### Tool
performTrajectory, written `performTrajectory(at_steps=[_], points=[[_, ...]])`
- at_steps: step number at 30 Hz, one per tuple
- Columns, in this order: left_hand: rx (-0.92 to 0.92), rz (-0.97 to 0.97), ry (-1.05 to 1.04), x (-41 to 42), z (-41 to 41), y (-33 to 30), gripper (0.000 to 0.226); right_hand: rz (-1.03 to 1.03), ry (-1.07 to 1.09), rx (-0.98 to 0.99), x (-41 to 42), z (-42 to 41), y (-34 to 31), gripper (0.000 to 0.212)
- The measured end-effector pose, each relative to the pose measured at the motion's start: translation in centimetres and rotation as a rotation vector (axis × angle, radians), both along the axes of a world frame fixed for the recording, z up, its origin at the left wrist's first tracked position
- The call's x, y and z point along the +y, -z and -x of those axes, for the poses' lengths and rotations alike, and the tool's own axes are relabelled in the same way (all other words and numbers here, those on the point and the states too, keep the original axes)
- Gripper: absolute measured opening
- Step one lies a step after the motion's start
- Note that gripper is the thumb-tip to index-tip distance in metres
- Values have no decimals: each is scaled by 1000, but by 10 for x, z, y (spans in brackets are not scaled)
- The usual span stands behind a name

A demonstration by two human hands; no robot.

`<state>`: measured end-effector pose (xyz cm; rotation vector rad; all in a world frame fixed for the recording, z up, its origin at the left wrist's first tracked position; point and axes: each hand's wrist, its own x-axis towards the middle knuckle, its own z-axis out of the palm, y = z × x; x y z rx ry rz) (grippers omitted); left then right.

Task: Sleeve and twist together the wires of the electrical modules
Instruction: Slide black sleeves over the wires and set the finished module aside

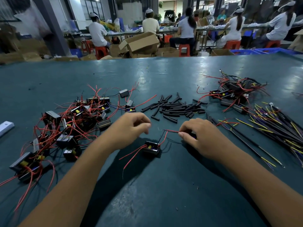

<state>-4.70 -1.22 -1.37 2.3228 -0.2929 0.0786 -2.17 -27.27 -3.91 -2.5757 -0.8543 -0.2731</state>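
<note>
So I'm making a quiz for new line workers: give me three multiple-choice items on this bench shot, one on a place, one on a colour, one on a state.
1. Where is the sleeve pile?
A. beyond the hands
B. under the left arm
C. in a box

2. What colour are the module's two loose wires?
A. white
B. red
C. green

3. What is the right hand doing?
A. lying flat
B. lifting a module
C. pinching wires

A: the pile lies farther up the table.
B: both trail red toward the viewer.
C: its fingers pinch a red and black pair.
</note>
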Motion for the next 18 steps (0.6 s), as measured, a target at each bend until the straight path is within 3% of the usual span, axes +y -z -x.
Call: performTrajectory(at_steps=[4,9,18], points=[[21,-82,25,-25,3,14,18,-119,7,35,4,3,0,10],[114,126,51,-29,4,17,6,-256,17,69,6,6,1,9],[-46,30,58,-34,3,23,17,-396,31,101,11,11,-1,10]])
